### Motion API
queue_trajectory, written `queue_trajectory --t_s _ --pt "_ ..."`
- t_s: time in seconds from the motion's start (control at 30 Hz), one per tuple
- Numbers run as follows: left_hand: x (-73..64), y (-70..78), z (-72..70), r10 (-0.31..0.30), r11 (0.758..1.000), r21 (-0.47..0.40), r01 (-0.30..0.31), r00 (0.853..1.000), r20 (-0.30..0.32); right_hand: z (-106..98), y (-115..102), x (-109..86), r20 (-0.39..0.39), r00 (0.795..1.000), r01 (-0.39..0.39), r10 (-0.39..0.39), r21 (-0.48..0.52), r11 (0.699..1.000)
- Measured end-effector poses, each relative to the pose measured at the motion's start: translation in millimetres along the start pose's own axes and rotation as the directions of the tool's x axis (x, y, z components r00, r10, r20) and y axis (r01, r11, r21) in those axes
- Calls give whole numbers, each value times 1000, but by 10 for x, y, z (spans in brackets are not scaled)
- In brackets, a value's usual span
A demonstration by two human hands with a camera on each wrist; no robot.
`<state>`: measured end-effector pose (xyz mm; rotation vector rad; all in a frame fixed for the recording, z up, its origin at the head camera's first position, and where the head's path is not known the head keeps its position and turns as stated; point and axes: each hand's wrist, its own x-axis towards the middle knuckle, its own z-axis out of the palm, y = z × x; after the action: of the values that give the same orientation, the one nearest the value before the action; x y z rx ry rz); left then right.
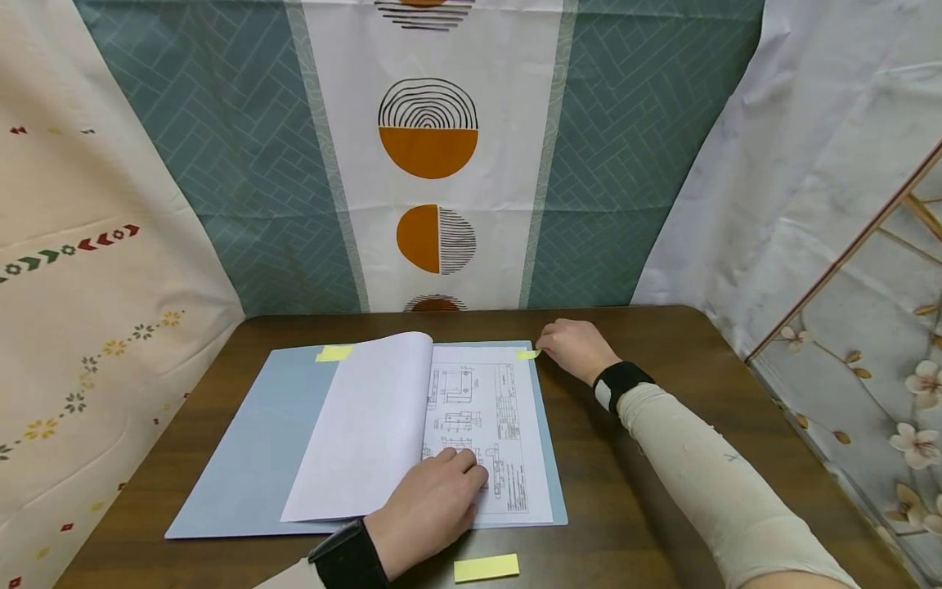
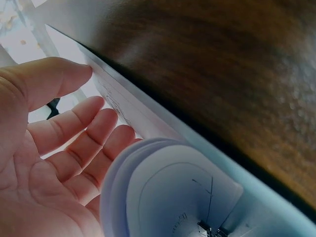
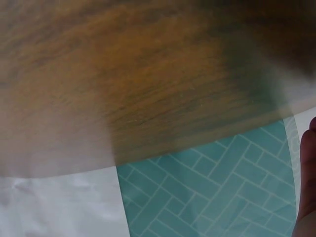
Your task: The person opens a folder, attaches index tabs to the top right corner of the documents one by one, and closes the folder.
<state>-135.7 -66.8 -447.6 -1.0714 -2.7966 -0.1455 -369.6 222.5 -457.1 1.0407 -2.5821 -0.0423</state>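
Note:
A light-blue folder [image 1: 243, 458] lies spread on the table, holding drawing sheets. One turned page [image 1: 361, 442] curls over to the left, its blank back up. My left hand [image 1: 430, 503] rests on the lower part of the printed drawing sheet [image 1: 515, 491], fingers loosely bent; in the left wrist view the palm of the left hand [image 2: 59, 148] faces the curled sheets [image 2: 168, 187]. At the sheet's top right corner, my right hand [image 1: 577, 348] pinches the outer end of a yellow sticky tab [image 1: 527, 355]. Only a sliver of the right hand [image 3: 307, 168] shows in the right wrist view.
A yellow sticky note [image 1: 334, 353] sits at the folder's top left edge. Another yellow strip [image 1: 486, 568] lies on the brown wooden table [image 1: 611, 507] near the front. Patterned cloths [image 1: 625, 147] hang behind and at both sides.

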Motion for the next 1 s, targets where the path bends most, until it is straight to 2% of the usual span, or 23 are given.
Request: queue_trajectory --t_s 0.4,0.57,0.8,1.0 --pt "1 -1 3 3 1000 6 -3 1000 9 91 -23 -61 29 1000 -3 3 -19 1000" --pt "0 10 3 2 1000 8 -2 1000 13 85 -29 -97 35 999 -10 10 8 1000" --pt "3 23 1 2 1000 3 -2 1000 9 39 -55 -139 43 996 -76 73 81 994" --pt "6 25 1 -11 1000 3 11 1000 21 -14 -179 -147 31 999 -45 42 92 995"
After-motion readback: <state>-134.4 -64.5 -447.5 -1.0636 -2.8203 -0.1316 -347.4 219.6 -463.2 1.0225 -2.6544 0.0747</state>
